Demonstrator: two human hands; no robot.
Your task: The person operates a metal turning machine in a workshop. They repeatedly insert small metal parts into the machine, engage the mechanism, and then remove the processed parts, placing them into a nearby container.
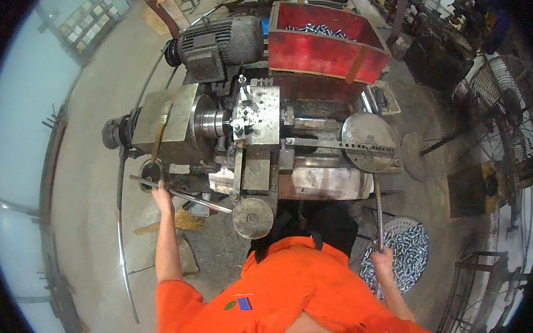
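A small lathe-like machine stands in front of me. My left hand (163, 198) is closed at the outer part of a long bare metal lever (198, 201), which runs to a round disc (253, 217) at the machine's front. My right hand (382, 264) grips the lower end of another lever (378, 211), hanging from the large round plate (368, 143) at the right. Between them, a metal tool slide (263, 115) with clamped fittings sits beside the shiny spindle (213, 122). Whether a workpiece is in the spindle is too small to tell.
A red bin (320, 55) of small metal parts stands behind the machine, next to a motor (219, 40). Below my right hand is a round basket (408, 249) heaped with shiny parts. A brush (159, 134) leans in a pot; a fan (501, 106) stands far right.
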